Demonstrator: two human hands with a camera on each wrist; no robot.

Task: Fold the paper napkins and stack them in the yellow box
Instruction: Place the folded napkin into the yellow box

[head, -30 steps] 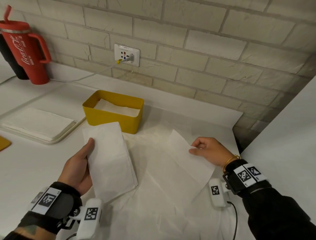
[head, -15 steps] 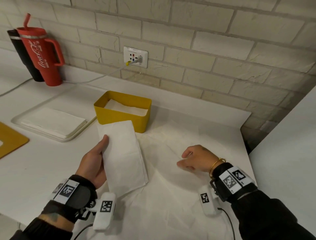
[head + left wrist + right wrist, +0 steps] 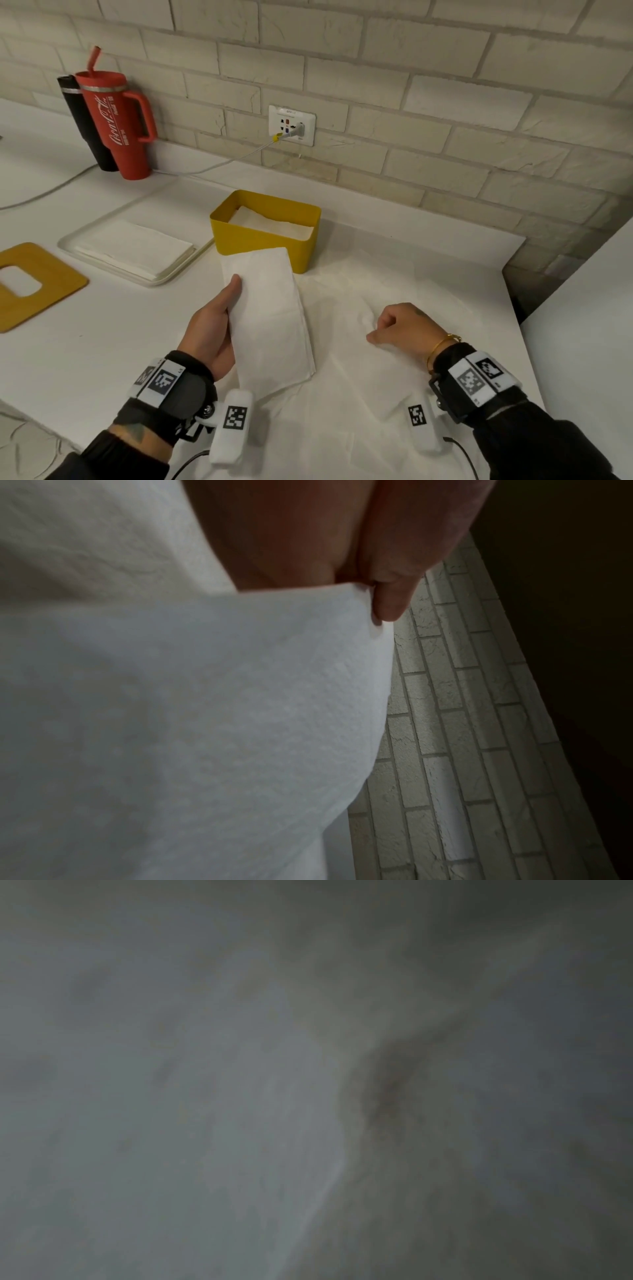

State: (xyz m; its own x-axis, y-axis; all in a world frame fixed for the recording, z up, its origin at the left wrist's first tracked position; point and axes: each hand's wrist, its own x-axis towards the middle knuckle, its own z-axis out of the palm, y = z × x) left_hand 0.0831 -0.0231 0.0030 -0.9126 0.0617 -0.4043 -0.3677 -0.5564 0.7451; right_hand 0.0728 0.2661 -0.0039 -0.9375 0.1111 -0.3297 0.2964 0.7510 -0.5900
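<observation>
We note the left hand [image 3: 214, 330] grasping a folded white paper napkin [image 3: 270, 318], the yellow rectangular box [image 3: 265, 234] just beyond its fingers [image 3: 390, 603]; right hand [image 3: 404, 327] fingers curled on the paper-covered bench [image 3: 102, 342], grasp indeterminable.

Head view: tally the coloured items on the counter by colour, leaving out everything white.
Yellow: 2, the yellow box and the flat yellow lid.
Red: 1, the red tumbler.
Black: 1, the black bottle behind it.
Total: 4.
</observation>
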